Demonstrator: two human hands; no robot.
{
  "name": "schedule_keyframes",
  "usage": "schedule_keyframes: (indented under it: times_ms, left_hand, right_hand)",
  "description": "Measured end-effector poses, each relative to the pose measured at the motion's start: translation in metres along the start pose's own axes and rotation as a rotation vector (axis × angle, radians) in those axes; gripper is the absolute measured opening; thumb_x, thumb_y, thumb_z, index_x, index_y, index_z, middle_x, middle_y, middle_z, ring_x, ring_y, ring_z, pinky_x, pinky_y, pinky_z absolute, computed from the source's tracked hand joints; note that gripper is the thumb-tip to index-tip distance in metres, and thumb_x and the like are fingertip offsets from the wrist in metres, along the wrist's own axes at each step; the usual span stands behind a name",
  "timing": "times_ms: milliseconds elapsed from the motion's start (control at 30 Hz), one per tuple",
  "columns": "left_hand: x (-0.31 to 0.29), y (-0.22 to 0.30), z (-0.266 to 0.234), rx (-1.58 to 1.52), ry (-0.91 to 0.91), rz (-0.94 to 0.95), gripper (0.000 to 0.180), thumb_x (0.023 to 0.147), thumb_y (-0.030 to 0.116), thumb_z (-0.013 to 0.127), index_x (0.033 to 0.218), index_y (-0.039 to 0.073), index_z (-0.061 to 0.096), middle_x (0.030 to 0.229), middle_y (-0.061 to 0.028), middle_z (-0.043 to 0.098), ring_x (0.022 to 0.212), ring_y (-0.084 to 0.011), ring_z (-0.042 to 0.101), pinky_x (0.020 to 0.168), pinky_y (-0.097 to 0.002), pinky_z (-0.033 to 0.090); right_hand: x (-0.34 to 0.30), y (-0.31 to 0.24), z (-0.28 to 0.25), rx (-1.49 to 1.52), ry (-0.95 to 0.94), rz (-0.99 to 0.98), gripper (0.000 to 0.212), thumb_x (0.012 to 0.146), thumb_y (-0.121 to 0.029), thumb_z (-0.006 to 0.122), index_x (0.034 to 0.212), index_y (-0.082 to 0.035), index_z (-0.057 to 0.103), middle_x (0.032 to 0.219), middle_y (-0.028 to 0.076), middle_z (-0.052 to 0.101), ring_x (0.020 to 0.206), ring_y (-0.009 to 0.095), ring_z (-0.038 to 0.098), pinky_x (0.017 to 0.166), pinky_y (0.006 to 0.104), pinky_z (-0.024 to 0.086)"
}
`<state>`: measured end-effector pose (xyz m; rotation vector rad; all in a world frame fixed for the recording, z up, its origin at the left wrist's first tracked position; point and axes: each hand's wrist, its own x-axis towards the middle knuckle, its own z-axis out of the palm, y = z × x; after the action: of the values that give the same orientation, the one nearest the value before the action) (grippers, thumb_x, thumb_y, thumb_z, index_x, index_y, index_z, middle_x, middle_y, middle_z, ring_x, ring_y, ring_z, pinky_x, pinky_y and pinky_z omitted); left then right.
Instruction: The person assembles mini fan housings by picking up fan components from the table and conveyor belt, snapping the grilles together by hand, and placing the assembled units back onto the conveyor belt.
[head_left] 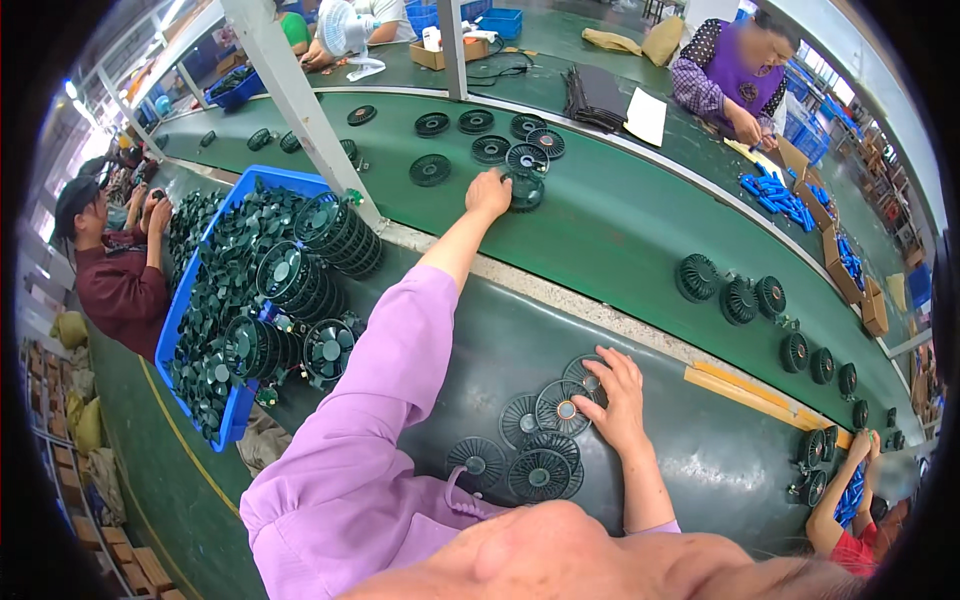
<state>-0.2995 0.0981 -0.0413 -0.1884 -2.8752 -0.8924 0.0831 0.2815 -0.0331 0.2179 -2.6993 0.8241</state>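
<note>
My left hand (pixel 488 196) reaches across onto the green conveyor belt, its fingers closed at the edge of a dark green round fan housing (pixel 527 194). Other round dark fan parts (pixel 490 149) lie close beyond it, some overlapping. On the dark worktable, my right hand (pixel 617 408) has its fingers stretched and apart, the thumb touching a thin round fan grille (pixel 560 408) with a copper-coloured centre. More grilles (pixel 540 474) lie overlapped near my body, and a single grille (pixel 476 461) is to their left.
Left of me, a blue bin (pixel 235 418) is heaped with dark green parts, with stacked fan housings (pixel 290 275) beside it. A white post (pixel 300 105) rises at the belt. More fan units (pixel 738 298) sit along the belt to the right. Co-workers (pixel 735 75) work around the line.
</note>
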Motion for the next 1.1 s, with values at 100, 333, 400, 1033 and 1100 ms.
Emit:
schedule_keyframes:
  times_ms: [100, 333, 400, 1033, 1100]
  left_hand:
    - [-0.015, -0.001, 0.002, -0.064, 0.048, 0.1, 0.027, 0.09, 0.029, 0.056, 0.102, 0.004, 0.059, 0.095, -0.0197, 0.066, 0.094, -0.0369, 0.063, 0.081, -0.0476, 0.05]
    - [-0.092, 0.008, 0.003, -1.157, -0.166, -0.207, 0.034, 0.098, 0.035, 0.05, 0.114, 0.005, 0.056, 0.095, -0.0044, 0.063, 0.079, -0.016, 0.064, 0.063, -0.0346, 0.053]
    - [-0.114, 0.01, -0.009, -1.651, -0.308, -0.3, 0.035, 0.098, 0.037, 0.051, 0.115, 0.006, 0.056, 0.106, -0.0065, 0.062, 0.085, -0.0187, 0.063, 0.071, -0.0358, 0.053]
    - [-0.199, 0.001, -0.024, -2.276, -0.846, -0.273, 0.03, 0.095, 0.031, 0.051, 0.116, 0.009, 0.057, 0.115, -0.0093, 0.063, 0.102, -0.0236, 0.062, 0.086, -0.0473, 0.052]
    - [-0.203, 0.005, -0.017, -2.243, -0.9, -0.268, 0.028, 0.095, 0.031, 0.053, 0.115, 0.012, 0.058, 0.11, -0.0072, 0.065, 0.096, -0.0195, 0.064, 0.082, -0.0406, 0.054]
  right_hand:
    - [-0.002, 0.003, 0.001, -0.008, -0.004, 0.004, 0.058, 0.066, -0.035, 0.079, 0.116, -0.012, 0.062, 0.134, 0.01, 0.05, 0.126, 0.033, 0.042, 0.106, 0.0483, 0.03]
    - [0.002, -0.023, -0.02, -0.044, -0.271, -0.063, 0.083, 0.058, -0.054, 0.078, 0.128, -0.015, 0.056, 0.144, 0.013, 0.039, 0.136, 0.035, 0.03, 0.113, 0.0559, 0.016]
    - [0.004, -0.029, -0.023, -0.049, -0.289, -0.062, 0.085, 0.057, -0.052, 0.08, 0.129, -0.015, 0.054, 0.145, 0.012, 0.037, 0.138, 0.035, 0.028, 0.113, 0.0557, 0.014]
    - [0.091, -0.041, 0.015, 0.912, 0.174, 0.24, 0.053, 0.075, 0.004, 0.067, 0.126, -0.002, 0.051, 0.115, 0.006, 0.055, 0.101, 0.015, 0.055, 0.091, 0.0284, 0.045]
    - [0.107, -0.039, 0.027, 0.916, 0.232, 0.214, 0.053, 0.079, 0.001, 0.065, 0.13, -0.002, 0.049, 0.121, 0.008, 0.055, 0.11, 0.017, 0.053, 0.096, 0.0308, 0.042]
